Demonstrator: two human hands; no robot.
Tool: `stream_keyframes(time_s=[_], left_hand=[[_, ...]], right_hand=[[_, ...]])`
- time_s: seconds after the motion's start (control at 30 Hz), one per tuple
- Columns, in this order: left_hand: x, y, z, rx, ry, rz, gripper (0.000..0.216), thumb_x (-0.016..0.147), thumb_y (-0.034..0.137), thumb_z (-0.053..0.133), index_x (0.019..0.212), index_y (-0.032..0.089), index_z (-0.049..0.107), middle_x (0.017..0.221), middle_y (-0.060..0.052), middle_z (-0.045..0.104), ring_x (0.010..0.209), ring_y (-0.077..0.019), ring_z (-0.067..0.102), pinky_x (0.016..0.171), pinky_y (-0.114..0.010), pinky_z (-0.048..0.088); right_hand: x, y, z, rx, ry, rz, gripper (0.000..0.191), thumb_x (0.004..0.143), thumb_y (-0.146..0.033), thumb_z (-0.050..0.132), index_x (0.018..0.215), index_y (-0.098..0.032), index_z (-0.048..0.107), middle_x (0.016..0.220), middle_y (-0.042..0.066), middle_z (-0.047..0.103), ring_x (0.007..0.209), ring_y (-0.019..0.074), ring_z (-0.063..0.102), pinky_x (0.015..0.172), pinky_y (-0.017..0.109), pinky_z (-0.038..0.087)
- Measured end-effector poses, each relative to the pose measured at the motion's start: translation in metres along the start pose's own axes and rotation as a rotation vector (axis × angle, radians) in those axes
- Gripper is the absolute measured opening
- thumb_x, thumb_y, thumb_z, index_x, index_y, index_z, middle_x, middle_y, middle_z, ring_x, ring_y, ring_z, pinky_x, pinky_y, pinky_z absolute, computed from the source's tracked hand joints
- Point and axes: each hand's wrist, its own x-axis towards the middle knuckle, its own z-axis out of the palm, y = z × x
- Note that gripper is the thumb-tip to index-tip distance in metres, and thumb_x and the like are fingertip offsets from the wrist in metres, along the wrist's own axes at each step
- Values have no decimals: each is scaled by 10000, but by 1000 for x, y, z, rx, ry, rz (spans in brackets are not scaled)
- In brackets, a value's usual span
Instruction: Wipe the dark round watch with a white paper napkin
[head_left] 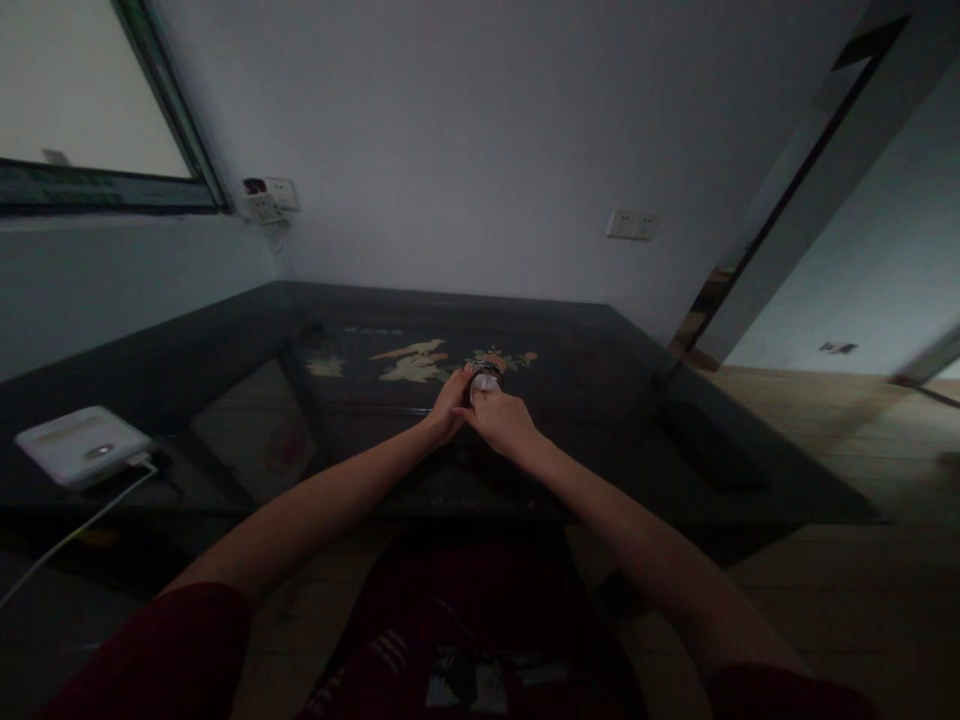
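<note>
Both my hands meet over the middle of a dark, glossy table (600,400). My left hand (448,402) is closed along the left side of a small dark, shiny thing (491,368), whose kind is too small and dim to make out. Against the near side of that thing, my right hand (504,420) holds a small white piece (484,383) that looks like tissue or cloth. The fingers of my right hand are bent and partly hidden behind the back of the hand. My thumbs are close together.
A white box-shaped device (82,445) with a white cable (75,535) lies at the table's left. Toward the right lies a dark flat object (712,445). A bird-and-flower picture (412,360) decorates the tabletop. Behind rises a wall with sockets (634,224).
</note>
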Motion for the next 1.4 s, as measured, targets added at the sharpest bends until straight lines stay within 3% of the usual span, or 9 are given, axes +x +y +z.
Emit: stream_keyframes(time_s=[0.1,0.2,0.33,0.43,0.53,0.73,0.93,1.13,1.4], left_hand=[[2,-1,-1,72,-18,64,244,840,372,634,927,148,672,889,-50,701,831,-154,650,841,-263,489],[2,1,-1,114,-2,29,234,816,362,665,901,143,673,849,-45,697,757,-145,639,747,-249,495],[2,4,-2,118,19,-43,199,813,353,671,856,158,664,730,-19,667,624,-126,603,573,-226,457],[3,4,-2,91,30,-70,196,828,363,657,864,171,669,746,-17,677,632,-124,613,577,-223,466],[2,6,0,67,44,-92,212,855,378,628,895,178,686,815,-27,703,697,-127,641,641,-227,496],[-5,14,4,33,-5,-181,349,910,448,532,1023,161,696,914,-86,732,831,-184,684,679,-256,532],[-7,18,5,-28,-44,-192,417,964,423,427,1035,103,684,892,-107,735,838,-194,699,718,-265,554],[-8,17,5,-58,-35,-137,413,978,387,407,1012,86,688,853,-95,733,844,-175,695,792,-254,542],[-7,18,8,-38,-27,-188,422,977,404,401,1101,111,678,881,-97,731,832,-180,693,747,-266,550]], right_hand=[[0,1,3,-47,10,8,693,947,-604,242,1115,-50,623,1060,253,676,983,297,663,801,374,531],[0,6,9,-66,46,9,629,961,-556,315,1153,-34,611,1091,251,670,1032,295,640,844,375,531],[-1,9,20,-83,85,-20,475,952,-367,489,1214,20,575,1165,264,649,1138,317,586,962,396,494],[-1,7,28,-83,140,12,396,942,-145,432,1272,46,536,1251,273,606,1226,304,543,1080,394,408],[0,6,31,-81,200,32,460,923,-48,315,1345,30,480,1333,252,562,1291,283,500,1137,407,349],[0,13,29,-25,235,-98,502,921,-59,297,1398,56,403,1413,263,484,1364,287,423,1164,431,317],[2,24,28,128,237,-287,475,918,-164,406,1345,36,459,1369,265,519,1364,295,412,1149,458,344],[1,25,25,189,219,-278,390,917,-189,438,1263,-37,532,1161,206,647,1126,275,601,1001,419,487],[5,15,31,44,260,-193,454,919,-90,371,1345,31,471,1360,266,535,1352,288,438,1146,450,345]])
